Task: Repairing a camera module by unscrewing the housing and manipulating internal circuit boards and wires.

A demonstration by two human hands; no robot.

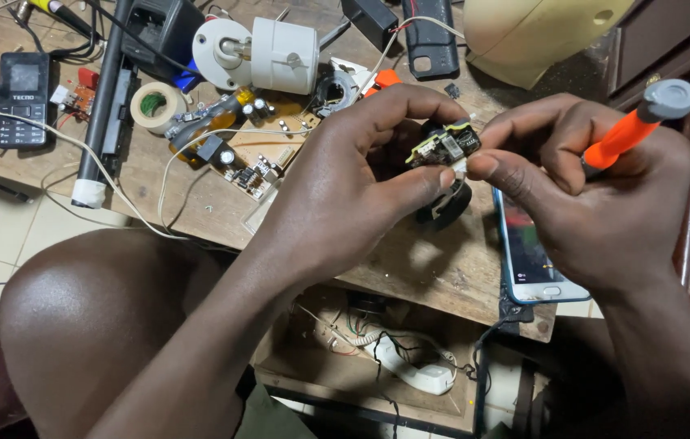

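My left hand (353, 175) pinches a small circuit board (443, 146) with yellow and black parts between thumb and fingers, above a wooden workbench (434, 268). A black round housing (445, 205) hangs just under the board. My right hand (597, 191) grips an orange screwdriver (633, 130) with a grey cap in its palm, while its thumb and forefinger touch the board's right edge.
A smartphone (528, 260) lies under my right hand. On the bench sit a brown circuit board (251, 150), a white lamp body (268, 53), a tape roll (156, 106), a black keypad phone (21, 97) and cables. My knee (93, 317) is at lower left.
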